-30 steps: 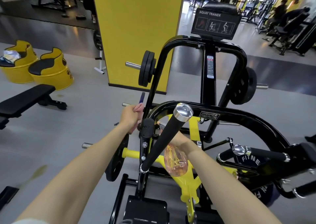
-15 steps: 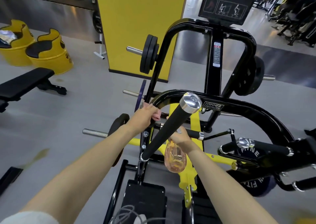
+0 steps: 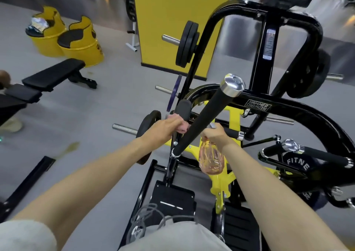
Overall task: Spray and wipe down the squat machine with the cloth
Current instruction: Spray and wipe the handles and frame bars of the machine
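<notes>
The squat machine (image 3: 294, 106), a black tubular frame with yellow inner parts, fills the view from the centre out to 3 o'clock, and it is stood at by the person whose arms reach in from 6 o'clock. A long padded handle (image 3: 203, 118) with a chrome cap is seen running from the centre up towards 1 o'clock, between the two hands. A clear, pink-tinted spray bottle (image 3: 211, 159) is held just below centre, hanging downward from the right hand (image 3: 215, 134), whose fingers are wrapped round its neck; whether the trigger is being squeezed cannot be told. The left hand (image 3: 163, 128), just at 9 o'clock of centre, is clenched round a pink cloth (image 3: 181, 129), which is pressed against the post directly beneath a short foam grip (image 3: 184, 106). The wiping step is judged to be in hand on this left-side post, with the bottle kept ready. The next move is judged to call for the cloth being drawn along the foam grip or the long handle, or for the nozzle being aimed at a part not yet wetted. "HAMMER STRENGTH" is read on a small plate on the frame at 2 o'clock, and "FITNE" on a weight plate (image 3: 297, 163) at 4 o'clock; the sticker on the upright is too blurred to be read.
</notes>
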A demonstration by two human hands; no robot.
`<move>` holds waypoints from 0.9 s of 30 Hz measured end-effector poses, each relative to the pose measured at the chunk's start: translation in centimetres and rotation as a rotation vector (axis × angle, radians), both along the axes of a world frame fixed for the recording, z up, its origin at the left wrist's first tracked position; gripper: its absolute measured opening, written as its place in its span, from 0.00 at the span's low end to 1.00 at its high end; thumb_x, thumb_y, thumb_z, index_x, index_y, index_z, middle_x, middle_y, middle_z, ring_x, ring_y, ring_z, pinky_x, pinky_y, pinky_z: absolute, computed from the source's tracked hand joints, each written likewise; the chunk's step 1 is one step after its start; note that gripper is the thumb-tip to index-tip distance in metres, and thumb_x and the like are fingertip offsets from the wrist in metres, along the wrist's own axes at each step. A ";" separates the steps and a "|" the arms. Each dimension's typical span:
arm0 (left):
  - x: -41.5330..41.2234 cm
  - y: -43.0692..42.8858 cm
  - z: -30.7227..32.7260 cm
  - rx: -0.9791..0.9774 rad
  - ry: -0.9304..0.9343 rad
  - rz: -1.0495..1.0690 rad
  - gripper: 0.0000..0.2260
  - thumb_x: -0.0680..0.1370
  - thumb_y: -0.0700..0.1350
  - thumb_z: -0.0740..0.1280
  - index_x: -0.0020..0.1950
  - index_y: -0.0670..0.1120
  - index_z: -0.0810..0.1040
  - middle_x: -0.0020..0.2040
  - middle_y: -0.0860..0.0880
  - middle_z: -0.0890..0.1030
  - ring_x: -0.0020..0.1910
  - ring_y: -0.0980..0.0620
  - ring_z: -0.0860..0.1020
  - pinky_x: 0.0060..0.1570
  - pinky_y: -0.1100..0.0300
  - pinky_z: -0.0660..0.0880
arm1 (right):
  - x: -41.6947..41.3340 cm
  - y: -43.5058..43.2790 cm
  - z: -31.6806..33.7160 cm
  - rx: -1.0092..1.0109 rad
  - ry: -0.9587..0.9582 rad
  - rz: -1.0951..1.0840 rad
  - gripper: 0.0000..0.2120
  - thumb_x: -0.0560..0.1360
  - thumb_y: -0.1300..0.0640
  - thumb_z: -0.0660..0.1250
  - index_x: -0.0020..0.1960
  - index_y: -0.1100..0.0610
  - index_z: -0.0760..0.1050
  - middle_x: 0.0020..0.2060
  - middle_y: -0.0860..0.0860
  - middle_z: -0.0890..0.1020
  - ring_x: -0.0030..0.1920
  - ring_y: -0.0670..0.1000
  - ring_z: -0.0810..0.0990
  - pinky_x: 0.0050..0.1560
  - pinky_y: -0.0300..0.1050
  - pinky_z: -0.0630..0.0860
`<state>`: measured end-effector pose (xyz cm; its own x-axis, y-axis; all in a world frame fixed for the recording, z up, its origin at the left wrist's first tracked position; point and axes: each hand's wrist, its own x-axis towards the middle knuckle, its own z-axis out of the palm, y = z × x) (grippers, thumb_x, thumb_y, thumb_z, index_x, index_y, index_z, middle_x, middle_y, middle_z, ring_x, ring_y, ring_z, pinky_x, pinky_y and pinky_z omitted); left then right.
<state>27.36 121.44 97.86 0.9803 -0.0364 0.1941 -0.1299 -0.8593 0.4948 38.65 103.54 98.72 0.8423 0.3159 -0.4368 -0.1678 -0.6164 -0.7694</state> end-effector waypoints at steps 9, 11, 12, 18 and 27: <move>8.8 2.8 3.1 -0.472 0.107 0.580 0.10 0.80 0.37 0.55 0.56 0.40 0.75 0.50 0.42 0.77 0.49 0.45 0.75 0.48 0.52 0.74 | 0.1 -0.4 1.0 0.005 0.023 0.109 0.13 0.67 0.72 0.60 0.34 0.56 0.64 0.31 0.54 0.66 0.29 0.49 0.64 0.20 0.32 0.59; 10.9 2.5 2.8 -0.546 0.175 0.570 0.10 0.80 0.38 0.54 0.53 0.41 0.75 0.50 0.42 0.77 0.51 0.45 0.75 0.47 0.56 0.74 | 0.3 -0.4 1.0 0.005 0.043 0.096 0.13 0.69 0.72 0.60 0.36 0.55 0.67 0.33 0.56 0.69 0.34 0.52 0.70 0.20 0.33 0.61; 11.4 2.4 2.8 -0.561 0.195 0.549 0.11 0.80 0.39 0.54 0.53 0.40 0.75 0.50 0.43 0.77 0.51 0.45 0.76 0.45 0.58 0.74 | 0.3 -0.5 0.8 0.009 0.049 0.100 0.12 0.69 0.73 0.60 0.37 0.56 0.68 0.34 0.57 0.70 0.36 0.52 0.73 0.20 0.33 0.62; 11.6 3.6 2.7 -0.214 0.069 0.409 0.10 0.76 0.33 0.61 0.51 0.44 0.79 0.48 0.47 0.82 0.45 0.49 0.77 0.44 0.52 0.75 | 0.6 -0.3 0.3 -0.017 0.035 0.141 0.14 0.64 0.75 0.59 0.30 0.57 0.65 0.25 0.53 0.67 0.27 0.49 0.66 0.30 0.40 0.70; 7.2 0.6 -0.5 -1.143 0.150 0.630 0.18 0.79 0.55 0.64 0.50 0.40 0.79 0.38 0.48 0.79 0.37 0.55 0.78 0.28 0.68 0.73 | 1.4 0.1 -0.8 -0.071 0.052 0.066 0.09 0.66 0.72 0.63 0.43 0.61 0.71 0.35 0.58 0.71 0.35 0.53 0.70 0.27 0.40 0.64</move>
